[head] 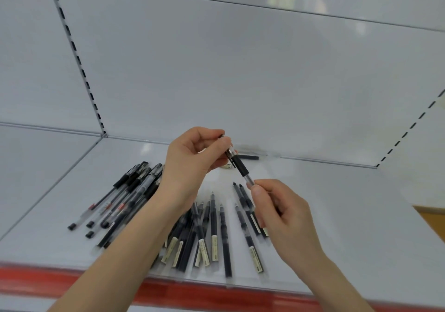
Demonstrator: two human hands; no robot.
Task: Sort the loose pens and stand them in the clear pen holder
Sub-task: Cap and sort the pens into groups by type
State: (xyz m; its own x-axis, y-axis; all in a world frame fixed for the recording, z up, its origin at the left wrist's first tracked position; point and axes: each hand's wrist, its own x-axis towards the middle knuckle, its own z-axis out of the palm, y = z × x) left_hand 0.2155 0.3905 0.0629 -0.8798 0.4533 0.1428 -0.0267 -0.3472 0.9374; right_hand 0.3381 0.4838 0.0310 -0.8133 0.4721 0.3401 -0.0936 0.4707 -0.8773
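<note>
Both hands hold one clear pen with a black grip (240, 167) above a white shelf (337, 203). My left hand (192, 164) pinches its upper end, my right hand (281, 213) its lower end. The pen slants from upper left to lower right. Under my hands lie loose pens: a pile of clear capped pens (125, 196) at the left, several dark pens with cream labels (212, 234) in the middle. A few dark pens (245, 205) sit partly hidden behind my right hand. No clear pen holder is in view.
A red price strip (168, 290) runs along the shelf's front edge. A single dark pen (249, 158) lies at the back by the white rear panel (216, 82). Slotted uprights (79, 63) flank the bay. Bare shelf extends to the right.
</note>
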